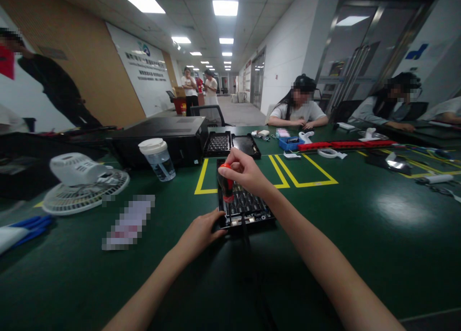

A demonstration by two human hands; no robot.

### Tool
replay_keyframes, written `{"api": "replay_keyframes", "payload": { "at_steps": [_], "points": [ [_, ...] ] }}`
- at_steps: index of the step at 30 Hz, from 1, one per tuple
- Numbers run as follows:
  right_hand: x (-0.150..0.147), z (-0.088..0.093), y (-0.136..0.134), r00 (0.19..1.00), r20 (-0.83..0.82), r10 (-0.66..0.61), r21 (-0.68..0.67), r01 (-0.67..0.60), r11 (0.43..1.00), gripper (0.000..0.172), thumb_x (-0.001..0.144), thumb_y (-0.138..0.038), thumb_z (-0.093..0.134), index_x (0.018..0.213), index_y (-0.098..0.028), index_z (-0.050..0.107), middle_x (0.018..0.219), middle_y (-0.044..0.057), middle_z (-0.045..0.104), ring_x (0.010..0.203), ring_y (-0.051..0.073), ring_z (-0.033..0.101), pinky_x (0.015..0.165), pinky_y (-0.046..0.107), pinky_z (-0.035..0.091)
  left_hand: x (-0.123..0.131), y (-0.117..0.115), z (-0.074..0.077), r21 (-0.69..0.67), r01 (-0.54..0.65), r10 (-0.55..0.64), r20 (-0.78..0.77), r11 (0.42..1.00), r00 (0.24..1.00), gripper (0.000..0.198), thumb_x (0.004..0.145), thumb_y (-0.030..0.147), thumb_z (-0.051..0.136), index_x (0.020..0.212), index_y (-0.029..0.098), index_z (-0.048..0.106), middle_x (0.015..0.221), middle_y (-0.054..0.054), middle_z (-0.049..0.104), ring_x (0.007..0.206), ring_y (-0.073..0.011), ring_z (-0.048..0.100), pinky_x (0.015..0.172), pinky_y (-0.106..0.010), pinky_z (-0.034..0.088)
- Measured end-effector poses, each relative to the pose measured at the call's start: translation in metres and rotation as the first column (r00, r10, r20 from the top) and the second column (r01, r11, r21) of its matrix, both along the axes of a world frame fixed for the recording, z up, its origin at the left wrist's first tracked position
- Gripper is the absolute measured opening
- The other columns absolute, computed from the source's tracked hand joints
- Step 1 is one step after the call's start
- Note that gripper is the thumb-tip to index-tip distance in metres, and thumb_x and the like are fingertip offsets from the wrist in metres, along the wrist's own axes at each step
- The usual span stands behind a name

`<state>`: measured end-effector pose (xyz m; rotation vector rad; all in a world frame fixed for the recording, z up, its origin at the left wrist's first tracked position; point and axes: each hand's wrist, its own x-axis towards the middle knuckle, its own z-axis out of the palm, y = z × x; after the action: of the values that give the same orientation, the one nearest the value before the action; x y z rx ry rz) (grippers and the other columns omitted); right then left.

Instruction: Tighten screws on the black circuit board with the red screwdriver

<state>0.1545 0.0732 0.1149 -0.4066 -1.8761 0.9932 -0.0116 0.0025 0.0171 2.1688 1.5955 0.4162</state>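
My right hand (242, 170) grips a red and black screwdriver (226, 187), held upright over the near left corner of a black device case (248, 201). The case lies open, with rows of dark round cells or slots inside and small metal parts along its near edge. Whether the screwdriver's tip touches a screw is too small to tell. At the case's near left corner, my left hand (205, 228) closes on the edge, thumb at the front and fingers on the side. A dark strap or cable (245, 230) hangs off the near side.
Beyond the case sits another open black case (219, 144). On the left are a large black box (162, 139), a lidded plastic cup (158, 160) and a white fan (82, 182). A blue tray (290, 144) and a tape roll (329, 153) lie to the right; people sit across the table.
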Motion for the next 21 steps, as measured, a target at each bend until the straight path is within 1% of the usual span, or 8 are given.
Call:
{"api": "replay_keyframes", "payload": {
  "at_steps": [5,10,14,17,21],
  "points": [
    [-0.0002,-0.0010,0.0007,0.997,0.006,-0.082,0.036,0.082,0.996,0.023,0.077,-0.032,0.060,0.076,-0.018,0.041,0.054,-0.009,0.030,0.046,0.005,0.028,0.044,0.019,0.023,-0.0007,0.0001,-0.0008,0.014,0.013,-0.013,-0.003,1.000,1.000,0.043,0.075,0.030,0.058,0.117,0.024,0.052,0.127,-0.006,0.056,0.114,-0.0226,0.054,0.098,-0.035,0.038],
    [0.0002,-0.0006,0.0010,0.989,0.051,-0.142,0.090,0.137,0.986,0.020,0.078,-0.034,0.057,0.084,-0.016,0.053,0.062,-0.004,0.044,0.052,0.007,0.037,0.050,0.020,0.030,-0.0006,0.0010,-0.0017,-0.010,-0.006,0.006,-0.002,1.000,1.000,0.044,0.074,0.029,0.059,0.117,0.025,0.053,0.126,-0.005,0.057,0.116,-0.0226,0.052,0.099,-0.035,0.037],
    [0.0006,-0.0006,0.0007,0.980,0.089,-0.176,0.109,0.166,0.980,0.023,0.079,-0.037,0.056,0.084,-0.014,0.058,0.064,-0.002,0.048,0.055,0.008,0.041,0.052,0.021,0.032,-0.0017,0.0018,-0.0035,0.008,0.011,-0.010,-0.020,1.000,1.000,0.044,0.075,0.031,0.058,0.118,0.024,0.052,0.127,-0.006,0.056,0.114,-0.0226,0.053,0.098,-0.034,0.039],
    [0.0005,-0.0004,-0.0001,0.980,0.075,-0.184,0.101,0.176,0.979,0.023,0.077,-0.037,0.058,0.079,-0.014,0.056,0.064,-0.002,0.049,0.054,0.008,0.041,0.052,0.021,0.033,-0.0022,0.0015,-0.0042,0.029,0.018,-0.018,-0.024,0.999,1.000,0.044,0.075,0.032,0.058,0.118,0.025,0.052,0.127,-0.006,0.056,0.114,-0.0226,0.054,0.097,-0.034,0.039],
    [-0.0001,-0.0003,-0.0011,0.983,0.049,-0.176,0.073,0.172,0.982,0.026,0.074,-0.038,0.061,0.073,-0.015,0.049,0.062,-0.003,0.047,0.053,0.007,0.040,0.050,0.020,0.033,-0.0027,0.0008,-0.0053,0.054,0.031,-0.029,-0.022,0.998,0.999,0.045,0.075,0.033,0.058,0.118,0.023,0.052,0.126,-0.007,0.057,0.112,-0.0223,0.055,0.096,-0.034,0.041]
  ]
}}
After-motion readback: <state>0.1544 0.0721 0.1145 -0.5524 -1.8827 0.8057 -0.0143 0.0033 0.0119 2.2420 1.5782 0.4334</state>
